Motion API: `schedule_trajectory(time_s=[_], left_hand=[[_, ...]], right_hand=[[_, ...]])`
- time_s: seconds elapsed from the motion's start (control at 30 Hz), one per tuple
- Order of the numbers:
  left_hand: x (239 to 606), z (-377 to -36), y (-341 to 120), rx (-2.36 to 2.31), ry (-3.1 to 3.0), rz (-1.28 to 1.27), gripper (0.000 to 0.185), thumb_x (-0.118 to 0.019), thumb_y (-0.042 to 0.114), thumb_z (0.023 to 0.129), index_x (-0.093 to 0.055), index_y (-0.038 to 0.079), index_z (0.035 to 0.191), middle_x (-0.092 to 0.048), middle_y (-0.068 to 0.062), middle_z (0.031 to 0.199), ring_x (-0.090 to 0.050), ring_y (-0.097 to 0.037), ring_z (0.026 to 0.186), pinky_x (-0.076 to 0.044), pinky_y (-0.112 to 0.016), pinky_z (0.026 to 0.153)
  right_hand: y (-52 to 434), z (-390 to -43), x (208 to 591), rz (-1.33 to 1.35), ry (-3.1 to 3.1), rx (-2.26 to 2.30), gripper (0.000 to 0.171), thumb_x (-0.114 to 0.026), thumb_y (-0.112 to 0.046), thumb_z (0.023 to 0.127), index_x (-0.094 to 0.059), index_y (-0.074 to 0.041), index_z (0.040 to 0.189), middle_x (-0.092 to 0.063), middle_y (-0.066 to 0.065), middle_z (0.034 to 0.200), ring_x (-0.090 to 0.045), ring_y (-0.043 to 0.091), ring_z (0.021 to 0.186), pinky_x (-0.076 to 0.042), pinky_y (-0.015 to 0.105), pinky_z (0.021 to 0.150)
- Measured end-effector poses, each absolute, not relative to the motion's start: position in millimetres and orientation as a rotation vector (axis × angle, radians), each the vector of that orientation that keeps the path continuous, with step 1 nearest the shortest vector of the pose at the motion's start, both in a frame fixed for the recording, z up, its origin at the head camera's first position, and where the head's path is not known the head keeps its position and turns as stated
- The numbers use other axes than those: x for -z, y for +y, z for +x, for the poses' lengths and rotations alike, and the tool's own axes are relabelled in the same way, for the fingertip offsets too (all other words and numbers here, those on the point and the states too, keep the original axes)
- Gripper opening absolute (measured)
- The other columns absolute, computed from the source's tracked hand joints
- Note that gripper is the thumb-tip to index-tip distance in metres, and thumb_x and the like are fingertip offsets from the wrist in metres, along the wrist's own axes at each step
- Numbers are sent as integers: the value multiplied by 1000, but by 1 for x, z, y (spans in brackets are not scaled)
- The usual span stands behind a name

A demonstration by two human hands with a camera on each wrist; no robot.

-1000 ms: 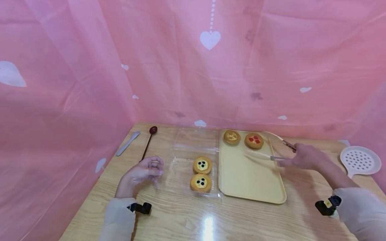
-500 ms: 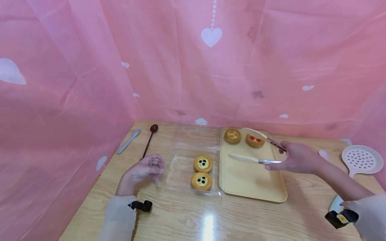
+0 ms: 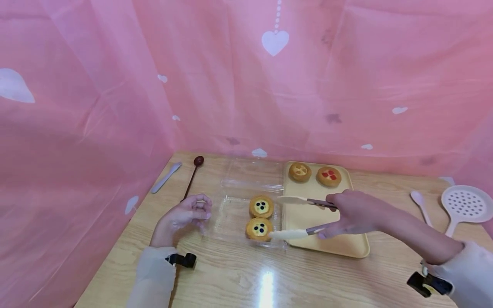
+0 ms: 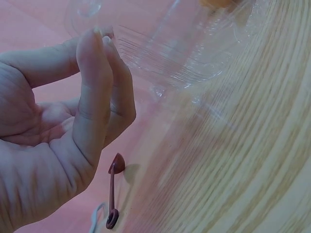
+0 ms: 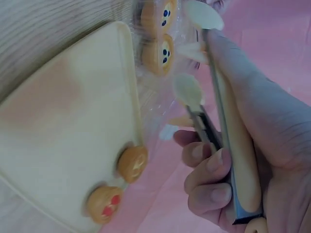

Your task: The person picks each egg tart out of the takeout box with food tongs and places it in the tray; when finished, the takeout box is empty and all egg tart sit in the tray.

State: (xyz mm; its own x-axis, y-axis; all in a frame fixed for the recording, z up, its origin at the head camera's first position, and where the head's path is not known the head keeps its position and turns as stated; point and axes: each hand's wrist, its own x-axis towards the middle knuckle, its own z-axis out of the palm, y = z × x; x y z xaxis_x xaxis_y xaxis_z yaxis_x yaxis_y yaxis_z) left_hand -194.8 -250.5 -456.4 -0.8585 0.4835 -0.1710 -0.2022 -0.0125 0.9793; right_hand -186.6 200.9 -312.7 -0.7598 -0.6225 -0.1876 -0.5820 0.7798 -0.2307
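My right hand (image 3: 350,211) grips a pair of tongs (image 3: 292,234) with pale tips and metal arms. The tips are spread apart, near two egg tarts with dark dots, one tart (image 3: 261,207) behind the other (image 3: 259,229). Both tarts sit in the right part of an open clear plastic box (image 3: 233,218). Beside the box's left edge is my left hand (image 3: 188,216), its fingers loosely bent; in the left wrist view, nothing shows between thumb (image 4: 92,73) and fingers. On a yellow tray (image 3: 354,246) lie a yellow-topped tart (image 3: 300,171) and a red-topped tart (image 3: 329,176).
A dark red long-handled spoon (image 3: 198,161) and a lilac fork (image 3: 166,177) lie at the table's left. To the right are a pink spoon (image 3: 420,203) and a white slotted skimmer (image 3: 467,204). A pink curtain (image 3: 239,94) hangs behind the table.
My right hand has carried the tongs leftward and nearer, from the red-topped tart across the tray to the tarts in the box. My left hand has hardly moved.
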Motion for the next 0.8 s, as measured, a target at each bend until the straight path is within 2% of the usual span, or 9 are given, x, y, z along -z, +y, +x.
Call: schedule_trajectory(time_s=[0.2, 0.4, 0.57, 0.8], left_hand=[[456, -196, -251, -1937, 1771, 295, 24, -60, -10, 91, -46, -9, 111, -56, -5, 84, -60, -19, 63, -59, -40, 58], [457, -197, -251, -1936, 1766, 299, 25, -60, -10, 92, -45, -10, 112, -56, -5, 84, -59, -18, 63, -59, -39, 58], [459, -198, -252, -1944, 1758, 303, 24, -62, -8, 91, -48, -6, 110, -56, -5, 83, -59, -19, 64, -59, -39, 58], [456, -196, -251, -1933, 1786, 290, 28, -64, -7, 91, -46, -9, 113, -57, -5, 84, -58, -17, 65, -58, -36, 57]], right_hand=[[181, -193, 306, -958, 2692, 60, 63, -73, -77, 64, -56, -18, 78, -45, -7, 61, -40, 10, 55, -34, 29, 47], [164, -197, 303, -903, 2669, -37, 60, -76, -74, 63, -54, -19, 73, -44, -8, 61, -40, 11, 55, -33, 30, 48], [153, -200, 300, -887, 2649, -111, 58, -80, -71, 61, -55, -19, 72, -48, -7, 64, -44, 11, 57, -35, 29, 48], [144, -204, 302, -923, 2615, -181, 53, -80, -68, 64, -56, -22, 70, -52, -8, 63, -46, 12, 57, -38, 30, 49]])
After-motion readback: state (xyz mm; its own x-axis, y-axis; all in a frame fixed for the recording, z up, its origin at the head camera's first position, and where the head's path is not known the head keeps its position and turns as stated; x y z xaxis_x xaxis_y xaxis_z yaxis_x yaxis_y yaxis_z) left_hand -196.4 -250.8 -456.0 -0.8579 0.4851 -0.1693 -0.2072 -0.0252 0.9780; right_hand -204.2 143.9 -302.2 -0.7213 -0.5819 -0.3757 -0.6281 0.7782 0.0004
